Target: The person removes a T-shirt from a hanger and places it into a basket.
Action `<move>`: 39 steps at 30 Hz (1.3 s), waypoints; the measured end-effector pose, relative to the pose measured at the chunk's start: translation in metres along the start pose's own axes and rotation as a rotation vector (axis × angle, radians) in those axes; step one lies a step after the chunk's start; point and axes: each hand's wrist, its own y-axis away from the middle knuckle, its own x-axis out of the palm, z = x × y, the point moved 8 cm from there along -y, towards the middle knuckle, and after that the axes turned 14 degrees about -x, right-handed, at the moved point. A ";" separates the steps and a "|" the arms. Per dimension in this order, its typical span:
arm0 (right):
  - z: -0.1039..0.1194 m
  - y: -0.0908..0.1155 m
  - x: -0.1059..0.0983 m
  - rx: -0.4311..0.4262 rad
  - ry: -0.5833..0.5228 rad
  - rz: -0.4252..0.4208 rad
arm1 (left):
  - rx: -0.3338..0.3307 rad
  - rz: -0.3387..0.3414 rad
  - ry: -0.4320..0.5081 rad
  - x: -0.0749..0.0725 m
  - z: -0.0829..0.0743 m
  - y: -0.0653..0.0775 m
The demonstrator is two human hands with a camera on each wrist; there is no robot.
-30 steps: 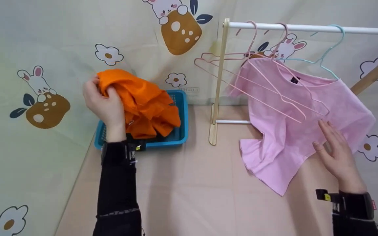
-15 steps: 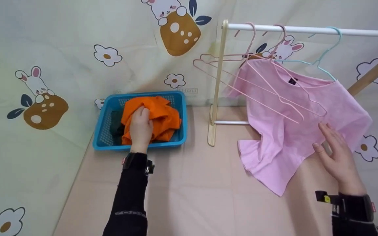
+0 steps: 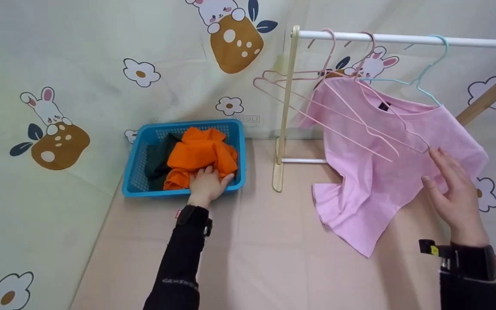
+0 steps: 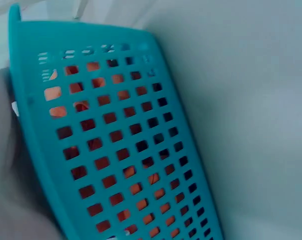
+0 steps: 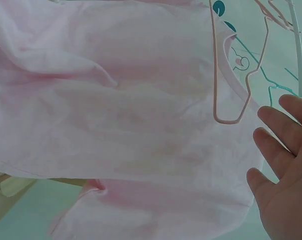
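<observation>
In the head view my left hand (image 3: 209,186) reaches over the front rim of a blue plastic basket (image 3: 132,189). Its fingers rest on a crumpled orange cloth garment (image 3: 200,155), with the thumb spread to the right. Dark green cloth (image 3: 160,160) lies beside the orange one, inside the basket. The left wrist view shows the basket's perforated side (image 4: 123,115), orange showing through its holes. My right hand (image 3: 457,193) holds nothing, fingers extended, in front of a pink T-shirt (image 3: 368,172) on a mint-green hanger (image 3: 429,71). Those fingers also show in the right wrist view, beside the shirt.
A rack with a white rail (image 3: 394,39) and a wooden post (image 3: 290,99) stands at the right. Two bare pink hangers (image 3: 330,51) hang from it, in front of the shirt. Behind is a patterned curtain (image 3: 101,34); a beige cloth (image 3: 265,241) covers the table.
My left hand has lowered the orange garment into the basket, loosened its grip and shifted right to the front rim. The right hand has moved slightly right.
</observation>
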 end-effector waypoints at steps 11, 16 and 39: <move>0.004 -0.045 -0.019 -0.039 0.143 -0.005 | 0.036 0.058 -0.034 0.008 -0.001 0.001; 0.002 -0.067 -0.020 -0.024 0.142 0.012 | 0.066 0.023 0.003 0.004 0.000 0.006; -0.027 -0.136 0.001 0.208 0.077 0.161 | 0.273 -0.124 0.093 -0.002 -0.028 0.063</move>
